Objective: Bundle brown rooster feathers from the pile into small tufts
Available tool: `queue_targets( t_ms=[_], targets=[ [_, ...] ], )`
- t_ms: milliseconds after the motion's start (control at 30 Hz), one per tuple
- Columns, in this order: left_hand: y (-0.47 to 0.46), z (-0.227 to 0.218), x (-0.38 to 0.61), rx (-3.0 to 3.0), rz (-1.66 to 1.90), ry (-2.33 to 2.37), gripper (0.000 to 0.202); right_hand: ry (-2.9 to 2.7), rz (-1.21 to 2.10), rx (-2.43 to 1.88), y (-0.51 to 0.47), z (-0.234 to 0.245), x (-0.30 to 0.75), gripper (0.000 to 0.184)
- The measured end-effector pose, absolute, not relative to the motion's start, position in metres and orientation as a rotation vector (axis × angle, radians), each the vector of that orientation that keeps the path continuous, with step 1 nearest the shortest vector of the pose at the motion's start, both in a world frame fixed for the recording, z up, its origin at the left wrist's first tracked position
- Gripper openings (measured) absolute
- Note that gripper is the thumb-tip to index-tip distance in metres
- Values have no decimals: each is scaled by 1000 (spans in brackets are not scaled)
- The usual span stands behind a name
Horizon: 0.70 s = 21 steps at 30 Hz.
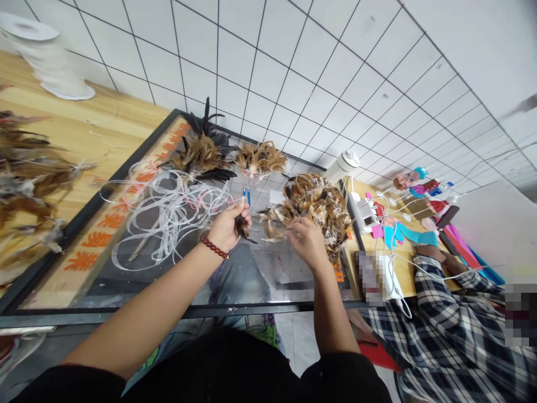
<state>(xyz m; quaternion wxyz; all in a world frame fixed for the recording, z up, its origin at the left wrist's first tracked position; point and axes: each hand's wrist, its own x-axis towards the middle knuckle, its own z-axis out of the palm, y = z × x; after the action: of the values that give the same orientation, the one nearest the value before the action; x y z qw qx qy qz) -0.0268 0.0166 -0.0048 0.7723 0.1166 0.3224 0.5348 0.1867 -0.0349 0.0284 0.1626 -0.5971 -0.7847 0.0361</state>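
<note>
My left hand (pixel 232 224) is closed around a small bunch of dark brown feathers (pixel 242 227), whose tips point down toward me. A small blue two-pronged tool (pixel 246 196) shows just beyond its fingertips; whether the hand grips it too, I cannot tell. My right hand (pixel 307 239) is at the near left edge of a large pile of brown feathers (pixel 321 207), its fingers curved and slightly apart. A few loose feathers (pixel 272 228) lie by its fingertips. Left of my left hand is a tangle of clear white ribbon or tubing (pixel 168 212).
Feather clumps, one brown and black (pixel 201 154) and one brown (pixel 260 159), lie at the back. More feathers (pixel 29 190) are at far left, near a white spool (pixel 50 61). Right are a white bottle (pixel 342 167), power strip (pixel 364 212), cables and a co-worker's plaid sleeve (pixel 436 296).
</note>
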Motion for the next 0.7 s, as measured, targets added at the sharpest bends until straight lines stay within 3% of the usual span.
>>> queue_targets(
  t_ms=[333, 533, 700],
  targets=[
    [13, -3, -24, 265, 1155, 697, 10, -2044, 323, -1925, -11, 7, 155, 20],
    [13, -9, -21, 296, 1136, 727, 8, -1434, 1124, -1507, -7, 0, 172, 29],
    [12, -8, -21, 308, 1111, 736, 8, -1391, 1330, -1389, -15, 12, 177, 30]
  ],
)
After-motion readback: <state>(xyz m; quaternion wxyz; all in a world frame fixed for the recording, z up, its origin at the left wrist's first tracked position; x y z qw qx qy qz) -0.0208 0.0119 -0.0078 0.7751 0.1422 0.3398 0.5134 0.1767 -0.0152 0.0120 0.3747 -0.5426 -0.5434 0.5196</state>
